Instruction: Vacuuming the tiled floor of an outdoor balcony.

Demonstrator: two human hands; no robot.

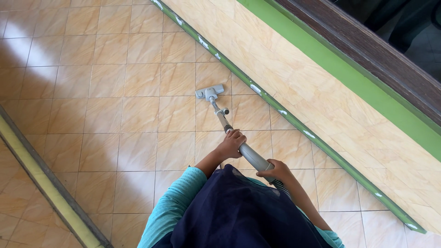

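**Vacuum wand points to 11 o'clock, both hands on it**

The person stands over a floor of beige tiles (115,115) and holds a vacuum cleaner wand (250,156) with two hands. The left hand (232,143) is wrapped around the wand at the upper place, where the grey tube meets the thinner metal part. The right hand (274,171) is clenched around the lower end of the grey tube, just where the ribbed hose (284,188) begins. Both hands grasp the wand; neither is released.

The long axis of the wand runs from the right hand, at about 5 o'clock, up to the floor nozzle (209,92), at about 11 o'clock. So the nozzle lies ahead of both hands in the 11 o'clock direction. The left hand is the nearer one to the nozzle, the right hand is farther back and close to the body.

The nozzle lies flat on the tiles, near the green skirting strip (257,89) but apart from it. This strip runs from 11 o'clock to 5 o'clock at the foot of a beige wall panel (321,92), nearly parallel with the wand. The person's teal sleeve (177,202) and dark garment (239,216) fill the bottom of the view.
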